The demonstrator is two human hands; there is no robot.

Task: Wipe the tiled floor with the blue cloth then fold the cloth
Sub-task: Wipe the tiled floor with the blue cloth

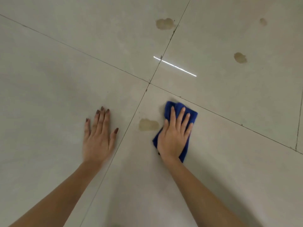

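Head view looks pretty much straight down at a pale tiled floor (213, 169) with thin dark grout lines crossing just above the middle. The right hand (174, 136) lies flat on top of a bunched-up blue cloth (192, 116), fingers spread and pressing it onto the tile, so it's more a palm-down press than a real grip. The cloth pokes out past the fingertips at the top and along the right side of the wrist, and it sits on the tile to the right of the grout line that runs down between the two arms. The left hand (98, 136) is empty, planted flat on the neighbouring tile with the fingers splayed open, well apart from the cloth. Dark nail polish shows on that hand. Just left of the cloth, almost touching its edge, there's a brownish stain (148, 125) on the floor. Further away sit more of the same: a bigger double blotch (164, 24) by the grout line near the top, a round spot (240, 57) off to the right, and a small faint mark (263, 21) in the upper right. A bright white light streak (175, 66) reflects off the glossy tile near the grout crossing.
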